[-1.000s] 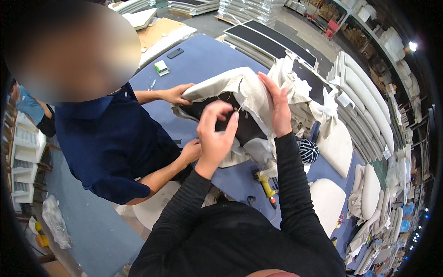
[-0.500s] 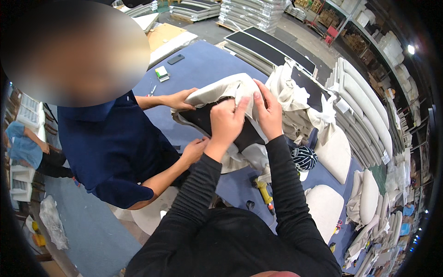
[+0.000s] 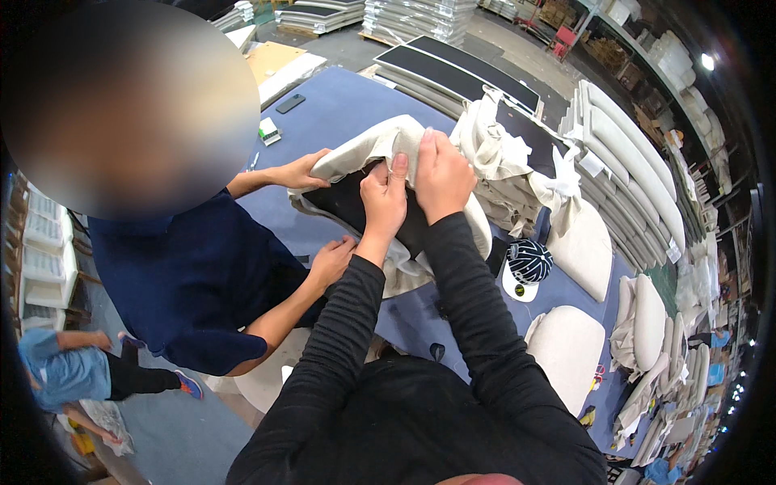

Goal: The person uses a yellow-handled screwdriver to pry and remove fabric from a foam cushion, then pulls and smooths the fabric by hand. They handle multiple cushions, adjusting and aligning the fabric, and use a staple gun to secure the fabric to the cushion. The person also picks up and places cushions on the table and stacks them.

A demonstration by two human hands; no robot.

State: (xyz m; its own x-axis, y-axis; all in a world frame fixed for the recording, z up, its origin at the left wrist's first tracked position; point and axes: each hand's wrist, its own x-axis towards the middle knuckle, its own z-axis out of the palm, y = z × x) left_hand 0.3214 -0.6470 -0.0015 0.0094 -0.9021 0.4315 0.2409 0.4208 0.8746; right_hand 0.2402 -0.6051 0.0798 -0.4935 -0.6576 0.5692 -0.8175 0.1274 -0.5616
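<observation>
A seat cushion with a beige fabric cover [image 3: 368, 141] and a dark underside [image 3: 343, 206] is tilted up over the blue table. My left hand [image 3: 383, 202] is closed on the edge of the cover, its thumb up and knuckles against the dark board. Close to its right, my right hand [image 3: 445, 179] grips the folded cover over the cushion's rim. Loose pale cloth hangs below my wrists. On the left, a co-worker in a navy shirt steadies the cushion's corner with one hand [image 3: 303, 170]; the other hand [image 3: 333, 260] is at its lower edge.
On the blue table [image 3: 339, 97] lie a phone [image 3: 291, 103], a small box [image 3: 269, 131] and a striped cap [image 3: 528, 267]. Beige cushions [image 3: 566, 356] and heaped covers [image 3: 493, 153] are at the right. Another person [image 3: 73, 364] is at the far left.
My right hand has turned from an upright, spread grip to a closed one on the fabric. My left hand has shifted slightly. The person at far left has moved nearer.
</observation>
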